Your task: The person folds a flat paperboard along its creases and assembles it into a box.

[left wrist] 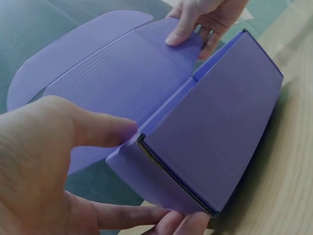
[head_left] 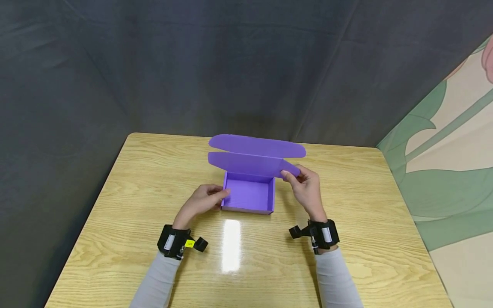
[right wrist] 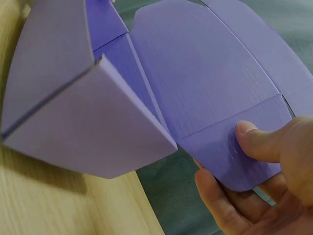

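A purple cardboard box [head_left: 248,194] stands on the table with its lid [head_left: 246,162] raised at the back, its inside bare. My left hand [head_left: 204,199] grips the box's left wall. In the left wrist view the thumb [left wrist: 105,129] lies over the top edge and the fingers press low on the outer side. My right hand [head_left: 307,188] pinches the lid's right side flap [right wrist: 244,152], thumb on the inner face and fingers behind it. A long front flap [head_left: 258,145] extends from the lid's far edge.
The box sits on a light wood table [head_left: 127,205], near its middle. A dark curtain [head_left: 231,72] hangs behind the far edge. A floral-patterned cloth [head_left: 454,171] is at the right. Both wrists carry black camera bands [head_left: 323,234].
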Motion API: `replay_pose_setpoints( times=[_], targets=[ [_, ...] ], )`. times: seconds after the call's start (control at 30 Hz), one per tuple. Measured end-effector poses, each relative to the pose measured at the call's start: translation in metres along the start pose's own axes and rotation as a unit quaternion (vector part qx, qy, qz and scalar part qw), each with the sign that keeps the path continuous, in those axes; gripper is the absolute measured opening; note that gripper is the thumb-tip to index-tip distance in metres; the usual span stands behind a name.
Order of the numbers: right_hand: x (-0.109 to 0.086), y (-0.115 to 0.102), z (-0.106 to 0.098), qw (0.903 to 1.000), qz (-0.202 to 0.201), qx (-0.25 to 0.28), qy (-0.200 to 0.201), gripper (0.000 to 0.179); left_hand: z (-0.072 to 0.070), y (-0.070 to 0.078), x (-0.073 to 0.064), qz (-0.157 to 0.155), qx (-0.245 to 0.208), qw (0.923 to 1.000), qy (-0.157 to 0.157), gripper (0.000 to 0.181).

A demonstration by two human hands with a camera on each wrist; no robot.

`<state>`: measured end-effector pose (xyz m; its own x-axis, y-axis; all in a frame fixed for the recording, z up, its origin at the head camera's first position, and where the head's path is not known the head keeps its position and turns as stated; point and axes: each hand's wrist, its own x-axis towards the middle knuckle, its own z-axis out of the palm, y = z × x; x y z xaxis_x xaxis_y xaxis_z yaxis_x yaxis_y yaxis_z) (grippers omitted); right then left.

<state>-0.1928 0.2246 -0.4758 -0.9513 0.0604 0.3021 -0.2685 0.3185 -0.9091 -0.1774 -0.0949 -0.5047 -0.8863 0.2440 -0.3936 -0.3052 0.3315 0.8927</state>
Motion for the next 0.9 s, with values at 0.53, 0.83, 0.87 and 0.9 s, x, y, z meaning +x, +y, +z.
replay_pose_setpoints(
  times=[0.53, 0.83, 0.87, 0.9],
  targets=[
    [-0.009, -0.035, 0.004, 0.9993, -0.004, -0.023, -0.029, 0.012, 0.01, -0.005, 0.001, 0.014, 0.099, 0.9944, 0.034, 0.051],
    [-0.009, -0.034, 0.004, 0.9986, 0.0, -0.029, -0.044, 0.012, -0.013, -0.001, -0.001, 0.027, 0.108, 0.9931, 0.036, 0.072],
    [-0.008, -0.034, 0.004, 0.9985, 0.0, -0.03, -0.047, 0.013, -0.017, 0.001, 0.0, 0.038, 0.098, 0.9931, 0.052, 0.074],
    [-0.008, -0.034, 0.003, 0.9982, -0.001, -0.033, -0.051, 0.013, -0.021, 0.002, 0.001, 0.051, 0.089, 0.9919, 0.074, 0.075]
  ],
)
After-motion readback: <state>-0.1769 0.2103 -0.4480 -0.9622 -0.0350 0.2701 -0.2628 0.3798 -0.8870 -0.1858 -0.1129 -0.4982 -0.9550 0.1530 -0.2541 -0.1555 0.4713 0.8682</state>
